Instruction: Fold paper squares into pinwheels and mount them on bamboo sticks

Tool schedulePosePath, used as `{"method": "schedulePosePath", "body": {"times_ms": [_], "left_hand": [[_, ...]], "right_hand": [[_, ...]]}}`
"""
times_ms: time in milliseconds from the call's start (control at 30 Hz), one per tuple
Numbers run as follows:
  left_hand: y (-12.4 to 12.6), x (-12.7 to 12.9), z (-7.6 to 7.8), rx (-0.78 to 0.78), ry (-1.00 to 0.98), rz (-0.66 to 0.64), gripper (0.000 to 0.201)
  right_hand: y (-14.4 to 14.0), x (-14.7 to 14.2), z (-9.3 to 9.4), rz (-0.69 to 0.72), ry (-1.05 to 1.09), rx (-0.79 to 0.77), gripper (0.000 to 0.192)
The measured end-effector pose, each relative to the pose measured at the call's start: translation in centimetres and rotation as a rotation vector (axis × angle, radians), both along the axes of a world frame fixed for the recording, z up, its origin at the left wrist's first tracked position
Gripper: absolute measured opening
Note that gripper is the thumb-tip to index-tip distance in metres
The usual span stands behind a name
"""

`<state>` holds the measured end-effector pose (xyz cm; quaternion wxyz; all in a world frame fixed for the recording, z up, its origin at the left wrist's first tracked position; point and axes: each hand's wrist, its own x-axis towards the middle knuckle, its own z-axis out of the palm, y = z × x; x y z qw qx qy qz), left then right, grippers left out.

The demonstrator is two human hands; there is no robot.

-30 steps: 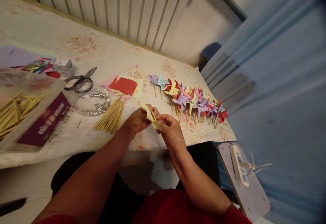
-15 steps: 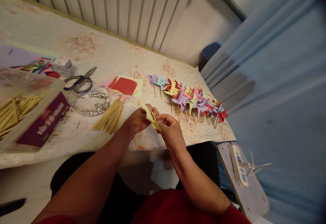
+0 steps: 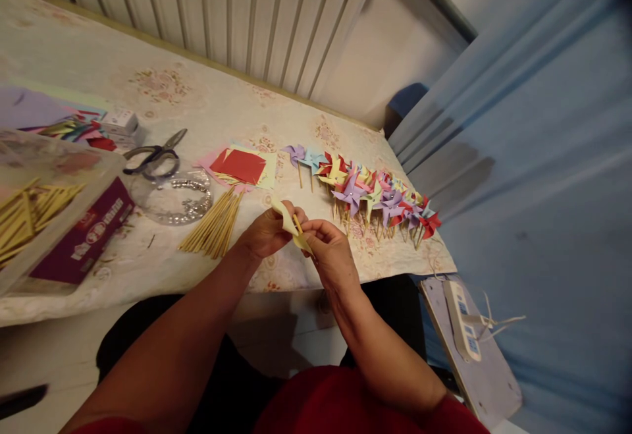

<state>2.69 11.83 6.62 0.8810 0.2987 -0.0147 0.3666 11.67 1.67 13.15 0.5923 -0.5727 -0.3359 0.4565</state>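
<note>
Surface point(image 3: 212, 108): near its front edge, left hand point(image 3: 266, 233) and right hand point(image 3: 336, 256) both pinch the paper point(image 3: 286, 218) between them. Stick point(image 3: 297, 223) sits at the paper, long axis slanting nearward-right; right grip looks nearer.

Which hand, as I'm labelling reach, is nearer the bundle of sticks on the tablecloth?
Left. The left hand is just right of the bundle of sticks; the right hand is farther right, beyond the left.
</note>
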Motion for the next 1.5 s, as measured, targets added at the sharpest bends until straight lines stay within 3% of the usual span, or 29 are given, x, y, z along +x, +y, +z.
{"method": "schedulePosePath", "body": {"times_ms": [1500], "left_hand": [[-0.3,0.3,0.3,-0.024,0.036,0.043,0.035]], "right_hand": [[0.1,0.3,-1.4,-0.08,-0.189,0.07,0.01]]}}
